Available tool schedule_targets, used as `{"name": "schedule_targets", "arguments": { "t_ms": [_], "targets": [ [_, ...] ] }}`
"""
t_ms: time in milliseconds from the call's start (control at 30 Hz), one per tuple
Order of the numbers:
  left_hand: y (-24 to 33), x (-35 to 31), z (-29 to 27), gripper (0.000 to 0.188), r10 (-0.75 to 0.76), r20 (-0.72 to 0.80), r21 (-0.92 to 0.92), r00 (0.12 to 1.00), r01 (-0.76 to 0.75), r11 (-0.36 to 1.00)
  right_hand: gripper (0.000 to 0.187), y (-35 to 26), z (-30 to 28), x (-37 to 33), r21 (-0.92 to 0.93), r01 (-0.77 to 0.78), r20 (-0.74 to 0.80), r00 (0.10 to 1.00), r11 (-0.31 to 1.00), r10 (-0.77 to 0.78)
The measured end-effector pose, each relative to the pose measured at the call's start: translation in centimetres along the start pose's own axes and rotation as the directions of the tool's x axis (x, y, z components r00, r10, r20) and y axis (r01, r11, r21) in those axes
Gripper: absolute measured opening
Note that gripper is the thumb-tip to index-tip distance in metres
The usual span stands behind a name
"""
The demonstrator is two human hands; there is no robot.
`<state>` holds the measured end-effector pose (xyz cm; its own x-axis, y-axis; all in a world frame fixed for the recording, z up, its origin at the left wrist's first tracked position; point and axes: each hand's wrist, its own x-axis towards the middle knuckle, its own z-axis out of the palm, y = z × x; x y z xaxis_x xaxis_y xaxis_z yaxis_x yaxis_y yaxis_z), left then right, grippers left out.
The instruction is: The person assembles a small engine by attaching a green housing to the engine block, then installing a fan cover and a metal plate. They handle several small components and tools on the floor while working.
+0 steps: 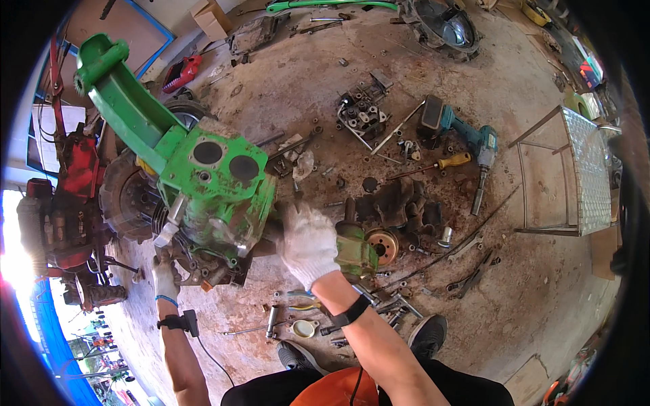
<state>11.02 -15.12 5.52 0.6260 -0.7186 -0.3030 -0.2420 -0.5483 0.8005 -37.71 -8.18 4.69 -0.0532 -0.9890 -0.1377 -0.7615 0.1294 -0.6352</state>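
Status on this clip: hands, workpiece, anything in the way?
Left hand low left of green casing, grip unclear. Right hand at its right side. Casing's beam slants up-left. Loose tools near shoes.

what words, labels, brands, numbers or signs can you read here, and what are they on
None can be read in this view.
Green machine casing: no legible lettering on the side that shows.
Teal power tool: any marking is too small to read.
Blue and red package near the right edge: any print is too small and blurred.
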Motion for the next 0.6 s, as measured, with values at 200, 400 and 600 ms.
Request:
{"name": "schedule_targets", "arguments": {
  "t_ms": [200, 400, 600],
  "targets": [
    [3.4, -0.8, 0.9, 0.034, 0.014, 0.032, 0.071, 0.999, -0.016, 0.997, 0.065, 1.0, -0.2, 2.3, -0.059, -0.004, -0.118, 0.993, 0.998, -0.003],
    [6.2, -0.4, 3.1, 0.033, 0.155, 0.058, 0.104, 0.986, -0.16, 0.982, 0.076, 3.1, -2.2, 4.3, 0.01, 0.085, 0.046, 0.995, 0.996, -0.085],
    [3.8, -0.3, 2.1, 0.038, 0.194, 0.072, 0.2, 0.978, -0.204, 0.958, 0.092, 2.3, -4.7, 4.4, -0.132, 0.145, 0.315, 0.944, 0.981, -0.097]
  ]
}}
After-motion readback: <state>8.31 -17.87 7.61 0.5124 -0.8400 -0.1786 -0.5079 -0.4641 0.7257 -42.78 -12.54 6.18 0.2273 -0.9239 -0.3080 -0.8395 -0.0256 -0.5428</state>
